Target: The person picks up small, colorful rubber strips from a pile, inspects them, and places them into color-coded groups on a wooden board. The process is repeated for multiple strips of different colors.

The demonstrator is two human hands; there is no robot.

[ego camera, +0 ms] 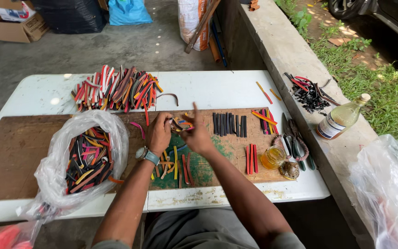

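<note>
A person's two bare forearms reach forward over a white bench [236, 87] topped with a brown wooden board [19, 152]. Nearest, on the left, a clear plastic bag [58, 170] lies open, full of short rubber strips in red, black, yellow and brown. Loose strips [176, 166] lie on the board under the wrists. The left hand [158, 133], with a watch [147, 155] on its wrist, has its fingers curled and pinching a small bunch of coloured strips [180, 124]. The right hand [196, 133] meets it, fingers holding the same bunch, forefinger raised. To the right stand a small jar of amber liquid [272, 157] and scissors [295, 143]. Beyond the hands lies a row of black strips [229, 124]. Farthest, a large heap of mixed strips [114, 90] rests on the bench.
</note>
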